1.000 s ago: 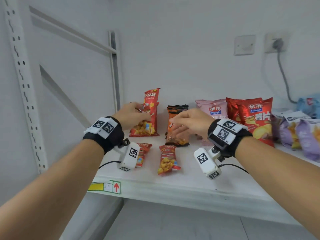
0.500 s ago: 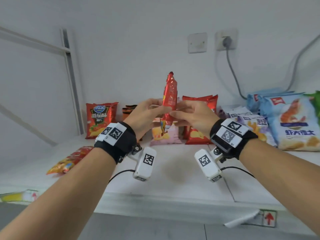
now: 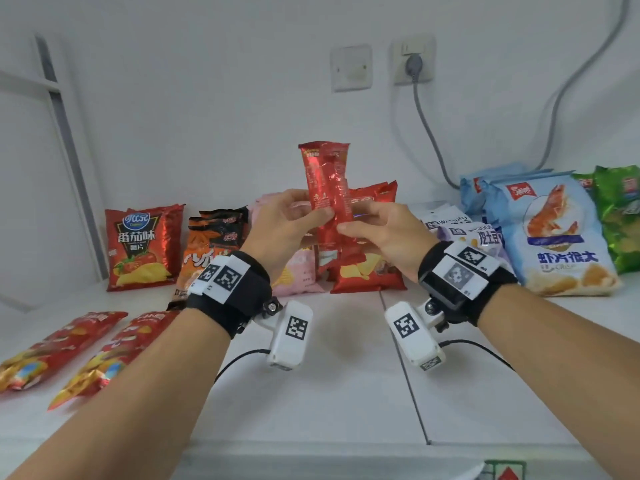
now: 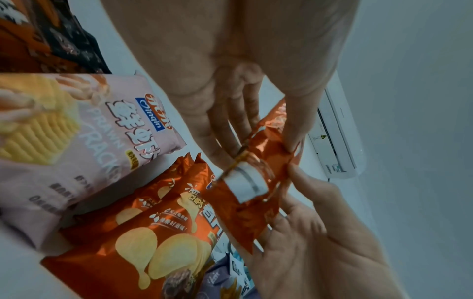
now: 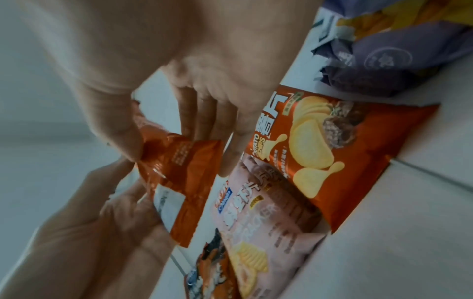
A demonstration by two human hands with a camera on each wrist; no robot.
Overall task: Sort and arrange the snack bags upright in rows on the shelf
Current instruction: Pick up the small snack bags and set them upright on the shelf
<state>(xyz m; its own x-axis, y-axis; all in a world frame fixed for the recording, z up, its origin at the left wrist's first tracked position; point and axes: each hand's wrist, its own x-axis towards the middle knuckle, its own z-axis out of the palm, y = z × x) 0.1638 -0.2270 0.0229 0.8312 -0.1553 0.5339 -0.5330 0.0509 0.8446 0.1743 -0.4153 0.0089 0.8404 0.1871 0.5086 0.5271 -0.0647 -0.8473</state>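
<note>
A narrow red snack bag (image 3: 327,192) is upright in the air above the middle of the white shelf (image 3: 346,393), its printed back toward me. My left hand (image 3: 304,211) pinches its left side between thumb and fingers. On the other side, my right hand (image 3: 360,221) pinches its right edge. The left wrist view has the bag (image 4: 258,182) between my left hand (image 4: 256,139) and right hand (image 4: 294,202). From the right wrist, the bag (image 5: 179,172) is pinched by my right hand (image 5: 163,149), with my left hand (image 5: 122,192) below.
Upright along the back wall are a red tomato chip bag (image 3: 143,245), orange-black bags (image 3: 214,244), a pink cracker bag (image 3: 299,271), a red chip bag (image 3: 367,271), purple bags (image 3: 478,237), a blue prawn bag (image 3: 557,233) and a green bag (image 3: 620,216). Two narrow red bags (image 3: 59,348) lie flat front left.
My view has swung right. Both hands took the narrow red bag from the back left of the shelf up to the middle and turned it from edge-on to flat toward me.
</note>
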